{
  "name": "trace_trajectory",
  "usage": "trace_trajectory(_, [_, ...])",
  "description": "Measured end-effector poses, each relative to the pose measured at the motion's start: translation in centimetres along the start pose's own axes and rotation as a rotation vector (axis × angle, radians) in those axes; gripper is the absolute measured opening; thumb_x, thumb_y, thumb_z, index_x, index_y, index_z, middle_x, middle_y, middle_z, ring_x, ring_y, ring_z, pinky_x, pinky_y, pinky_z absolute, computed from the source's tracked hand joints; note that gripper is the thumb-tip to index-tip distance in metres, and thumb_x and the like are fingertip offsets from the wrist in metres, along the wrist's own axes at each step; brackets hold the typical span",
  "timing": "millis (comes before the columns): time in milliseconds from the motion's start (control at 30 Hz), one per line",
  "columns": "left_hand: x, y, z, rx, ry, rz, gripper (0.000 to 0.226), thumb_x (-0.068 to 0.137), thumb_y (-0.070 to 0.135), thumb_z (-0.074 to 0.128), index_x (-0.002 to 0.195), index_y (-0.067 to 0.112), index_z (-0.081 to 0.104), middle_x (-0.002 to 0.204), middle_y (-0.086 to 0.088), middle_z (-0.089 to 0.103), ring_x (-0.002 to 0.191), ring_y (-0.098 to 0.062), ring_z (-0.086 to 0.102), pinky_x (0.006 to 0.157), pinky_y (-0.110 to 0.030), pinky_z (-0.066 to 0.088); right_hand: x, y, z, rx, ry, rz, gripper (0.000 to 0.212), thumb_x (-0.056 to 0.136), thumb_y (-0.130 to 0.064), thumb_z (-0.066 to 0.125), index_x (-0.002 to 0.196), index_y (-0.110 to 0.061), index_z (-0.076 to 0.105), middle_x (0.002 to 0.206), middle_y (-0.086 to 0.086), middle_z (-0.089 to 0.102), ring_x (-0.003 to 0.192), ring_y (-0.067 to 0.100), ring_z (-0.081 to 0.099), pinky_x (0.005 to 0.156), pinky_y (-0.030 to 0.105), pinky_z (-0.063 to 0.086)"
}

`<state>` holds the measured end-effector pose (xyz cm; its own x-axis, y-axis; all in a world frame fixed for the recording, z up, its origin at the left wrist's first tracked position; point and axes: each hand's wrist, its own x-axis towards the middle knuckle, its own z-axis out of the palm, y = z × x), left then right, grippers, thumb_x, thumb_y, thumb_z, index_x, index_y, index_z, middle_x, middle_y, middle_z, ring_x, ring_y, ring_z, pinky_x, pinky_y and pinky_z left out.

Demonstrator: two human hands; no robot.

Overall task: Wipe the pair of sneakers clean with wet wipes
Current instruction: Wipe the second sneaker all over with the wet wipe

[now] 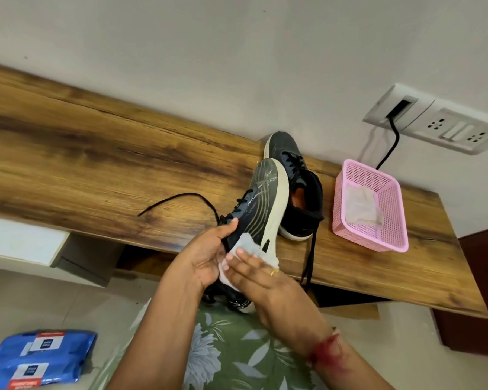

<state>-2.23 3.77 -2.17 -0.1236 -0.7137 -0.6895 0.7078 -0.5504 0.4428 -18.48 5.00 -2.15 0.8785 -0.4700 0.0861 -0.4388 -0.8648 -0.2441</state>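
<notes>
A person's left hand (206, 254) grips a dark sneaker (262, 198) by its upper, thumb curled over the laces. The shoe is tilted toe-up across the front edge of a wooden table (96, 164), with its heel hanging past the edge above the lap. The right hand (265, 280) presses a white wipe (248, 249) flat against the heel side with straight fingers. The second sneaker (302, 187) stands just behind, toe near the wall, one lace trailing over the front edge. To its right, apart, sits a pink basket (369, 240) holding a used wipe (361, 206). A wide stretch of tabletop lies to the left. Blue wet-wipe packs (37, 358) lie on the floor (68, 305).
</notes>
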Motion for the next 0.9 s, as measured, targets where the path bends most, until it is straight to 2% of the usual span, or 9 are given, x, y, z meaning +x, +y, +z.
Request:
trace_trajectory(67, [0.0, 0.0, 0.2, 0.025, -0.007, -0.025, 0.025, 0.093, 0.026, 0.056, 0.084, 0.004, 0.066, 0.071, -0.011, 0.071, 0.055, -0.017, 0.066, 0.058, -0.026, 0.054, -0.3, 0.7, -0.5, -0.037, -0.029, -0.089, 0.054, 0.082, 0.0, 0.045, 0.134, -0.013, 0.048, 0.139, 0.002, 0.048, 0.132, 0.017, 0.04, 0.109, 0.032, 0.032])
trace_trajectory(233, [0.2, -0.4, 1.0, -0.062, -0.042, 0.036, 0.024, 0.096, 0.019, 0.051, 0.094, 0.001, 0.067, 0.084, -0.014, 0.073, 0.066, -0.017, 0.071, 0.067, -0.028, 0.058, 1.6, 3.5, -1.1, 0.053, 0.078, 0.169, 0.056, 0.081, -0.001, 0.035, 0.136, -0.009, 0.046, 0.14, 0.007, 0.046, 0.132, 0.017, 0.04, 0.105, 0.037, 0.038])
trace_trajectory(333, [0.1, -0.1, 0.5, -0.082, -0.002, 0.004, 0.024, 0.096, 0.019, 0.051, 0.089, 0.001, 0.065, 0.072, -0.012, 0.072, 0.058, -0.016, 0.068, 0.062, -0.025, 0.057, -0.7, 1.1, -0.1, 0.021, -0.023, 0.03, 0.055, 0.087, -0.005, 0.034, 0.14, -0.014, 0.036, 0.145, 0.001, 0.039, 0.138, 0.014, 0.028, 0.113, 0.029, 0.024])
trace_trajectory(433, [0.1, 0.0, 0.7, -0.084, -0.006, 0.045, 0.023, 0.096, 0.016, 0.049, 0.092, 0.0, 0.065, 0.073, -0.011, 0.073, 0.062, -0.014, 0.07, 0.071, -0.023, 0.056, -2.1, 0.4, 0.2, 0.007, -0.057, -0.104, 0.045, 0.094, -0.013, 0.039, 0.14, -0.013, 0.039, 0.144, 0.001, 0.041, 0.138, 0.016, 0.028, 0.115, 0.029, 0.019])
trace_trajectory(500, [0.2, -0.2, 0.9, -0.038, -0.011, 0.031, 0.023, 0.096, 0.02, 0.052, 0.092, 0.001, 0.065, 0.072, -0.01, 0.072, 0.061, -0.016, 0.069, 0.066, -0.023, 0.056, -1.2, 1.1, 0.1, -0.017, 0.014, -0.037, 0.05, 0.088, -0.006, 0.04, 0.138, -0.012, 0.043, 0.142, 0.002, 0.044, 0.135, 0.015, 0.033, 0.113, 0.028, 0.023])
trace_trajectory(600, [0.3, -0.1, 0.8, -0.001, -0.014, -0.032, 0.029, 0.092, 0.029, 0.056, 0.103, 0.003, 0.064, 0.083, -0.012, 0.068, 0.073, -0.02, 0.065, 0.08, -0.031, 0.054, 0.7, 1.0, 0.4, 0.096, 0.142, 0.176, 0.061, 0.079, 0.005, 0.041, 0.137, -0.011, 0.044, 0.143, 0.003, 0.043, 0.135, 0.016, 0.035, 0.111, 0.032, 0.028])
trace_trajectory(733, [0.1, 0.1, 0.5, -0.058, -0.002, -0.027, 0.025, 0.094, 0.023, 0.054, 0.09, 0.001, 0.065, 0.071, -0.012, 0.071, 0.057, -0.018, 0.068, 0.058, -0.025, 0.057, -0.5, -0.8, 1.5, 0.078, 0.092, 0.166, 0.059, 0.079, 0.002, 0.043, 0.136, -0.013, 0.048, 0.142, 0.002, 0.045, 0.135, 0.013, 0.033, 0.113, 0.026, 0.022])
trace_trajectory(833, [0.0, 0.1, 0.6, -0.107, -0.007, 0.059, 0.021, 0.096, 0.015, 0.051, 0.094, 0.0, 0.065, 0.075, -0.012, 0.073, 0.063, -0.015, 0.071, 0.065, -0.023, 0.057, -2.0, -0.7, 0.9, 0.043, 0.024, -0.02, 0.048, 0.086, -0.006, 0.041, 0.131, -0.013, 0.053, 0.138, 0.002, 0.05, 0.133, 0.013, 0.038, 0.113, 0.026, 0.025])
trace_trajectory(900, [-0.2, 0.2, 0.8, -0.118, -0.019, 0.091, 0.022, 0.096, 0.015, 0.05, 0.097, -0.001, 0.065, 0.078, -0.013, 0.073, 0.065, -0.015, 0.071, 0.066, -0.023, 0.058, -2.2, -0.7, 0.0, 0.226, 0.071, 0.033, 0.048, 0.084, -0.002, 0.04, 0.125, -0.015, 0.059, 0.132, -0.001, 0.056, 0.128, 0.008, 0.044, 0.108, 0.022, 0.031])
